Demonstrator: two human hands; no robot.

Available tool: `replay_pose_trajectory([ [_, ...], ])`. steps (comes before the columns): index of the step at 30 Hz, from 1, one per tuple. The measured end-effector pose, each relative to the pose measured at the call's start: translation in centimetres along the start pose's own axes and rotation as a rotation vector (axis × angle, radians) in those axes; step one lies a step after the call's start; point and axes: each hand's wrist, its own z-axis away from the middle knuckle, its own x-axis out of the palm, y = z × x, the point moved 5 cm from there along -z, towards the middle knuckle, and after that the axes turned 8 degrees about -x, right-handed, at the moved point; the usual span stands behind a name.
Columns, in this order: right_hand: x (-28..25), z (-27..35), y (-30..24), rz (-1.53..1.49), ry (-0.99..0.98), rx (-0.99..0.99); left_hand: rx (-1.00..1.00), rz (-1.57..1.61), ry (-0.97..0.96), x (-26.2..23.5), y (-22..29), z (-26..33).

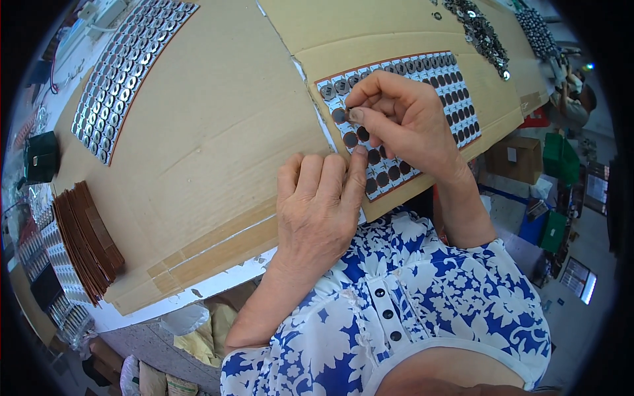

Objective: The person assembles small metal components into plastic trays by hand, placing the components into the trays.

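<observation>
A white and reddish-brown panel [444,135] with rows of dark round spots lies on the cardboard in front of me. Its far row bears small grey metal pieces [341,86]. Over the panel's left side, my right hand [406,122] pinches thumb and forefinger together. A tiny dark bit shows at the fingertips, too small to name. My left hand [320,204] lies palm down, fingers stretched out on the cardboard beside the panel. Its forefinger reaches the panel's left edge.
A heap of loose metal pieces [477,30] lies at the far right. Another panel [125,79], covered with shiny round parts, sits at the far left. Nearer, on the left, stand a stack of brown panels [84,241] and a dark green box [41,158]. Cardboard [211,132] covers the table.
</observation>
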Motion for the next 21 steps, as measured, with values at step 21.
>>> replay_pose_trajectory([
  [21,2.1,0.4,-0.9,0.315,0.196,-0.284,0.022,0.088,-0.041,0.1,0.0,0.0],
])
